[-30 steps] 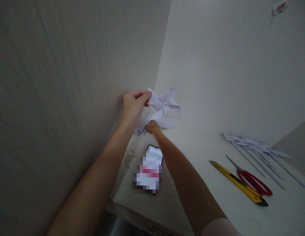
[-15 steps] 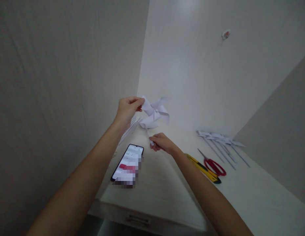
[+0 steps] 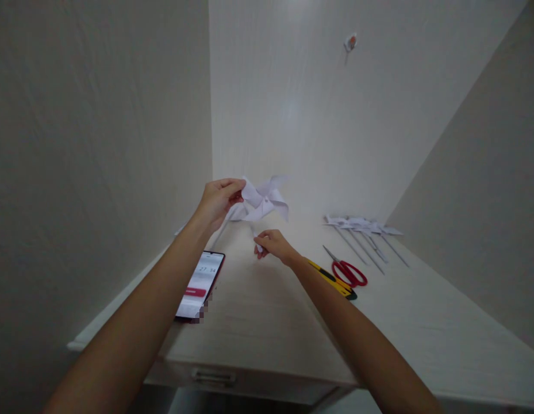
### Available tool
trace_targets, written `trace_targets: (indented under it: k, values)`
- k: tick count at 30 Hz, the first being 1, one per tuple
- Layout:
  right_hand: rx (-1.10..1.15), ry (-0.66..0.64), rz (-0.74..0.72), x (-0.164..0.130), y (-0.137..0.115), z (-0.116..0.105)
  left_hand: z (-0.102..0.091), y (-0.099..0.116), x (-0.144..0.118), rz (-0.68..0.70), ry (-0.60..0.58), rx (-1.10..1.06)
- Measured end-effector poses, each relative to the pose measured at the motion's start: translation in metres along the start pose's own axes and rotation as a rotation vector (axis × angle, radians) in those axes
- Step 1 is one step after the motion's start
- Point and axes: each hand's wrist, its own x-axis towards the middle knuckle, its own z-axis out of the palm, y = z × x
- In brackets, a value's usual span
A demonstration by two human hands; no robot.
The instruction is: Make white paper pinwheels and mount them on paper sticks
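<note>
Compared with one second ago, both hands have come away from the corner and now work higher over the middle of the desk (image 3: 267,322), which is a long pale wooden top between light walls. On it, from big to small, lie a phone (image 3: 202,284) with lit screen near the left edge, a row of finished pinwheels (image 3: 365,230) with thin sticks at the far right, a pair of red scissors (image 3: 348,270) and just beside them a yellow cutter (image 3: 331,279). The left hand (image 3: 215,201) pinches one blade of a white paper pinwheel (image 3: 264,200), keeping it in the air above the desk. The right hand (image 3: 273,246) is below it, fingers closed around the lower end of a thin paper stick (image 3: 255,237) that rises to the wheel. I think the person is joining or checking wheel and stick. For doing this well, the left grip should stay light at the edge, so the folds do not crush, and the right hand should keep the stick straight under the centre.
</note>
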Motion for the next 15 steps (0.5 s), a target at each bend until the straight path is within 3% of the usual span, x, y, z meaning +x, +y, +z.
trace_targets:
  k: [9,15]
  values:
    - [-0.418,0.246,-0.08,0.098,-0.041,0.037,-0.043,0.023,0.013,0.071,0.115,0.007]
    - [-0.448,0.244,-0.063,0.135,-0.052,0.054,-0.07,0.03,0.016,0.067,0.137,-0.041]
